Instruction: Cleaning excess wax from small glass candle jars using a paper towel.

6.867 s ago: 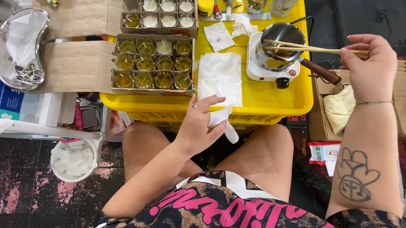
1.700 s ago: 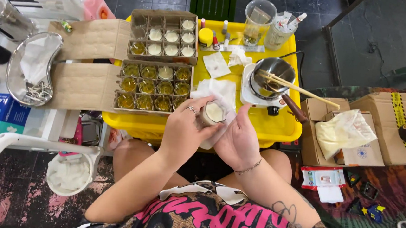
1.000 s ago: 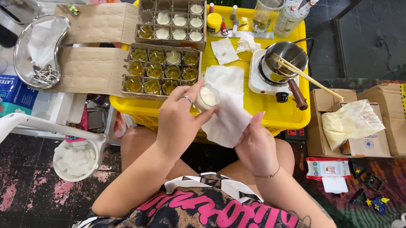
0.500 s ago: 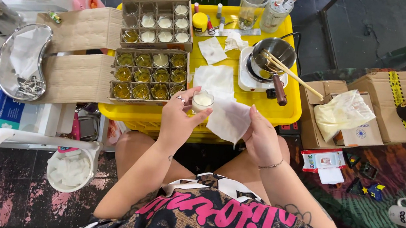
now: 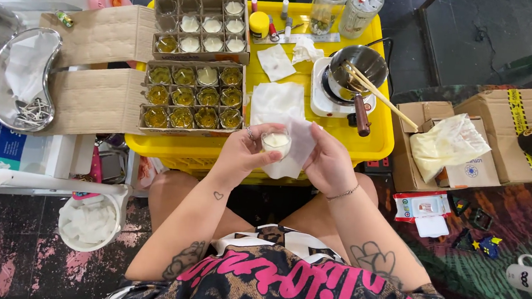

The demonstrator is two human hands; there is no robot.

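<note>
Clear glass jar [image 5: 276, 143] of matt white wax, soft white paper tissue [image 5: 299, 147], glossy yellow plastic crate [image 5: 377, 139].

Nearly seven seconds ago the right hand [image 5: 329, 164] was stretched far right, holding a wooden stick over the small metal pot [image 5: 355, 73] on the white hot plate, while the left hand [image 5: 245, 153] rested on the near edge of the yellow plastic crate [image 5: 325, 34]. Both hands have since met near the body at the crate's near edge. The left now grips a small glass jar of white wax [image 5: 276, 143]; the right presses a white paper tissue [image 5: 297, 149] against its right side. The sticks now lie across the pot.
</note>
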